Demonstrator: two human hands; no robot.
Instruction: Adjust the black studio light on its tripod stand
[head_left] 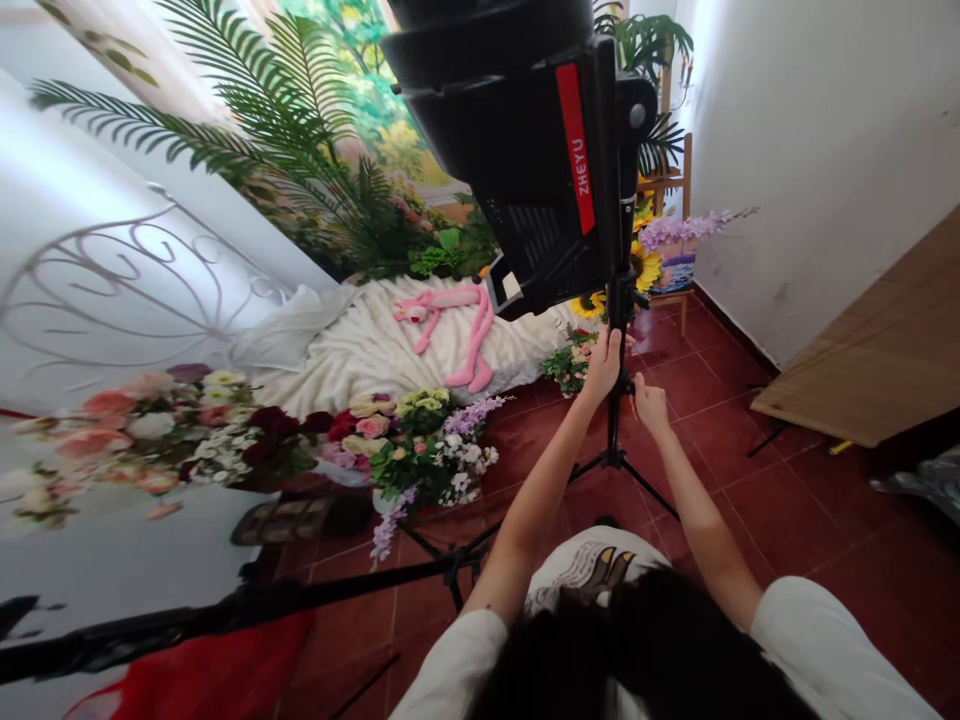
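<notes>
A black studio light (525,170) with a red ZHEYU label hangs large at the top of the view, mounted on a black light stand (615,420). My left hand (604,365) is wrapped round the stand's upright pole just below the light. Slightly lower, on the pole's right side, my right hand (649,405) has its fingers curled closed at a small knob or clamp, which the fingers mostly hide. The stand's legs spread on the floor in front of me.
A second black stand (300,595) crosses the lower left. Bunches of artificial flowers (420,445) line the left. Beyond lie a pink plush toy (450,300) and a cream blanket (337,350). A brown panel (862,350) leans at right above red floor tiles (720,400).
</notes>
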